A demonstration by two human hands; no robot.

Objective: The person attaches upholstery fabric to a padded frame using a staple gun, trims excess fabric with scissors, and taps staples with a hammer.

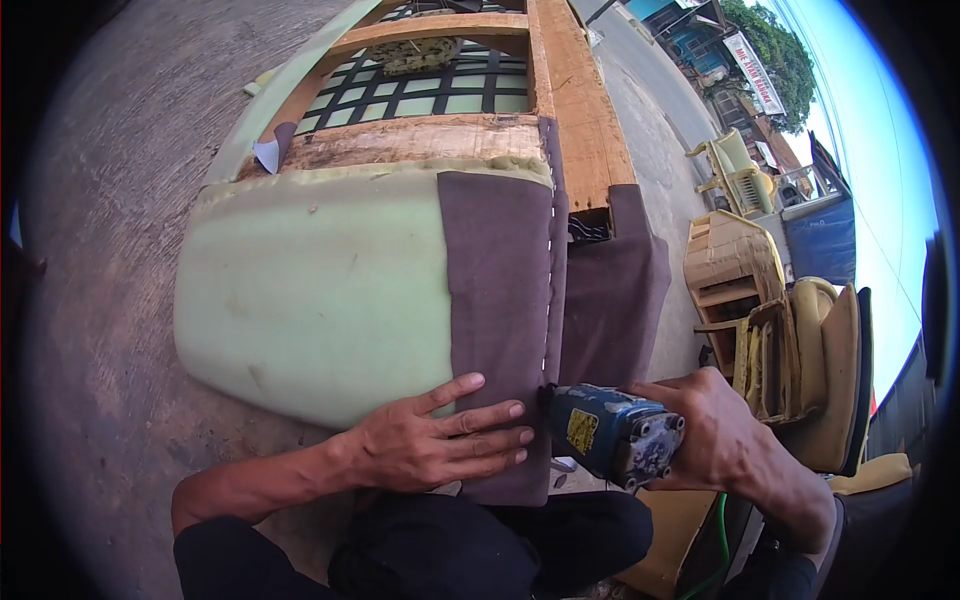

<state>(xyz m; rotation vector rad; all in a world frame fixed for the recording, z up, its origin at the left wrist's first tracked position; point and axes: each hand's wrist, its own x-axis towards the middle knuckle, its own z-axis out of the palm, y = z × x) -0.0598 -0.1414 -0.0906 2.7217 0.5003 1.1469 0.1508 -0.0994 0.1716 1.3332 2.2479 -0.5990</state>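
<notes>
The left hand (430, 440) lies flat over the brown-purple fabric strip (498, 270) and the edge of the pale green foam (310, 290), its grip wide, with 4 digits spread and holding nothing; the right hand (715, 425) has its grip closed around 1 blue staple gun (605, 430), whose nose is at the strip's right edge; whether it touches, I cannot tell; a broken line of white marks (549, 265) runs up that edge; a 2nd fabric piece (612, 295) hangs just beside, over the wooden frame (582, 120); black webbing (440, 104) crosses the frame's opening above the foam
</notes>
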